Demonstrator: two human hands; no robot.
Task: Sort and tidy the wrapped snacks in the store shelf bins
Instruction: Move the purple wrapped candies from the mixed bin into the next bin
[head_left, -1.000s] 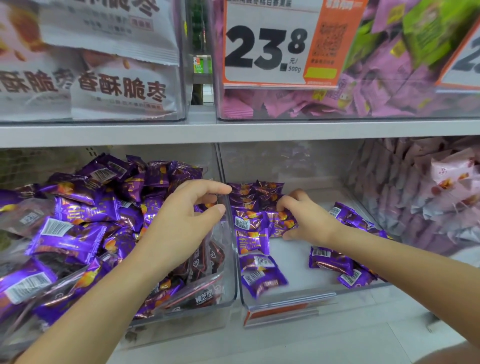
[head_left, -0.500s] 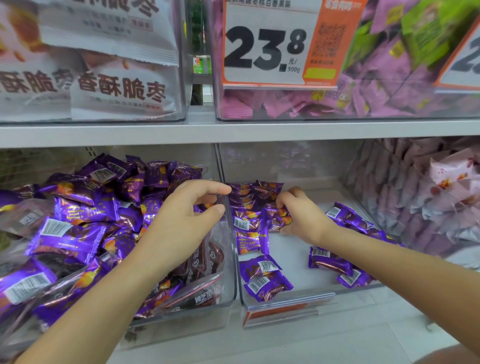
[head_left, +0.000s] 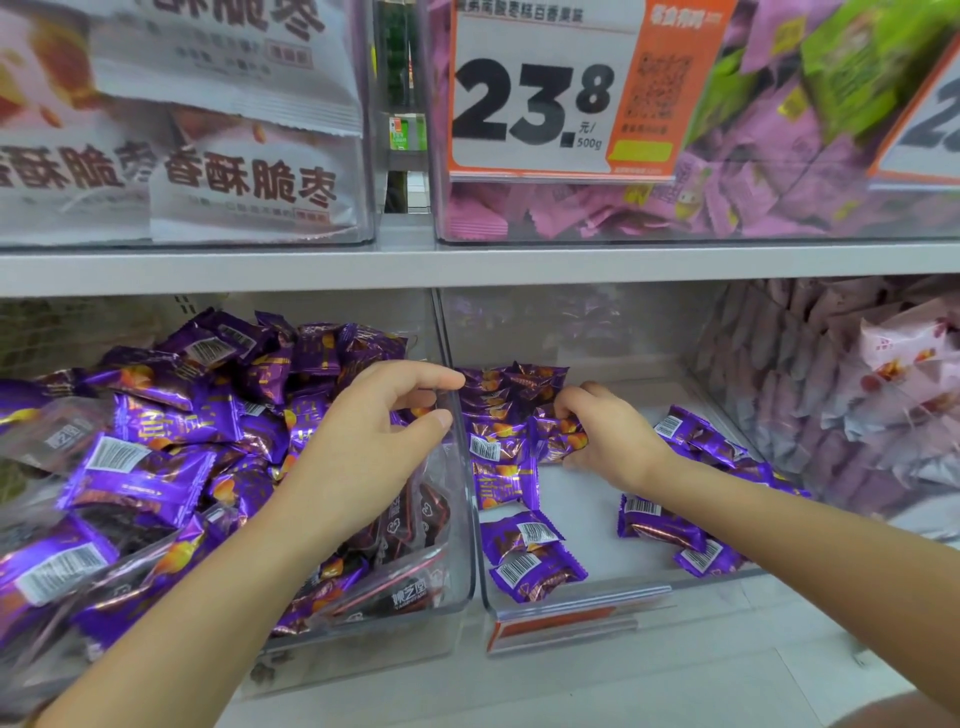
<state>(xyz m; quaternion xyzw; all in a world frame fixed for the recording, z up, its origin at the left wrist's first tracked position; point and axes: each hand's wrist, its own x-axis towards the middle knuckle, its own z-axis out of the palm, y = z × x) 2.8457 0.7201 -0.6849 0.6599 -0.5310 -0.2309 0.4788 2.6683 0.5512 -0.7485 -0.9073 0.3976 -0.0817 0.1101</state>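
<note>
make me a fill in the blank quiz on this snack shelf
The right hand pinches a purple foil-wrapped snack in the clear plastic bin holding ___ snacks than its left neighbour.
The white and orange price tag reads 23.___ per 500g.
Just below that tag lie ___ wrapped packets.
Missing: fewer; 8; pink

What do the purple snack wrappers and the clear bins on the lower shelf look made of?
Purple snack wrappers: glossy metallised plastic film, judging by sharp crinkle highlights and serrated sealed ends; foil laminate is possible. Clear bins: rigid transparent plastic, probably acrylic, glossy; packets show through the walls and edges catch light.
</note>
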